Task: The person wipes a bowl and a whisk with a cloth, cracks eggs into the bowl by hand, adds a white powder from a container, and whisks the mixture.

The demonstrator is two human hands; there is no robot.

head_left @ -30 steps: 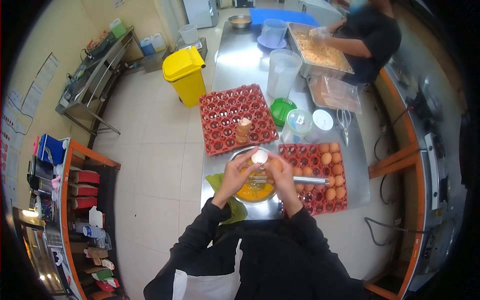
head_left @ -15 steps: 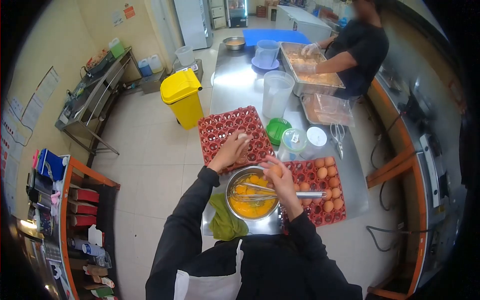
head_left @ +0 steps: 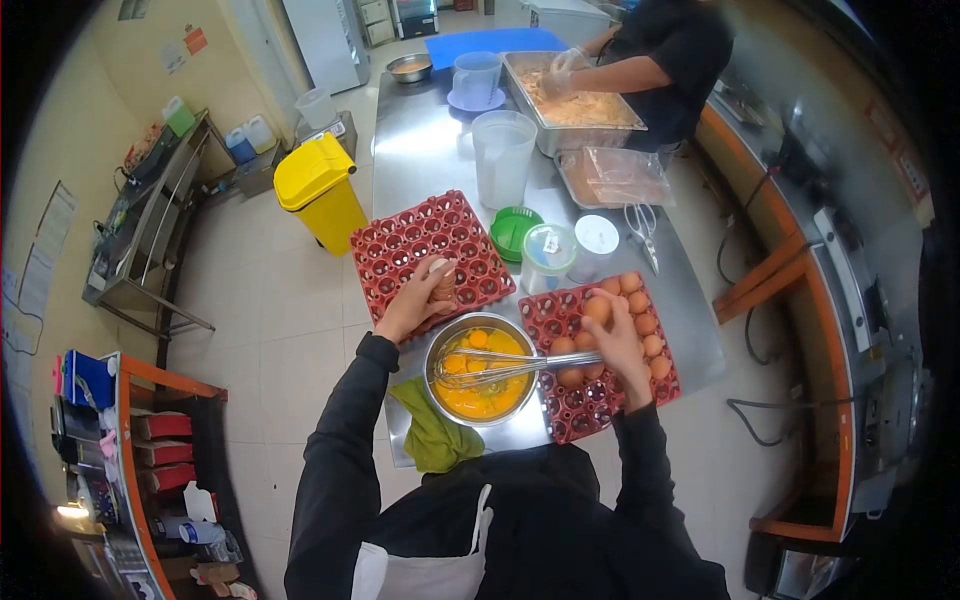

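My left hand [head_left: 408, 303] is closed around what look like stacked eggshells [head_left: 442, 283], at the near side of the left red egg tray [head_left: 385, 262]. My right hand [head_left: 624, 348] has its fingers closed on a brown egg [head_left: 597, 309] above the right red egg tray [head_left: 572, 424], which holds several brown eggs [head_left: 659, 367]. Between my hands stands a metal bowl [head_left: 433, 398] of cracked eggs with whole yolks. A whisk [head_left: 500, 368] lies across it, its handle reaching over the right tray beneath my right hand.
A green cloth [head_left: 437, 432] lies beside the bowl. Behind the trays stand a green basket [head_left: 514, 228], lidded tubs [head_left: 548, 250], a tall clear jug [head_left: 502, 155] and scissors [head_left: 644, 232]. Across the table, a gloved person works in a metal pan [head_left: 590, 140]. A yellow bin [head_left: 322, 190] stands left.
My right hand has moved from beside the bowl to over the right tray, an egg in its fingers. My left hand stays at the left tray with the shells. The view has shifted.
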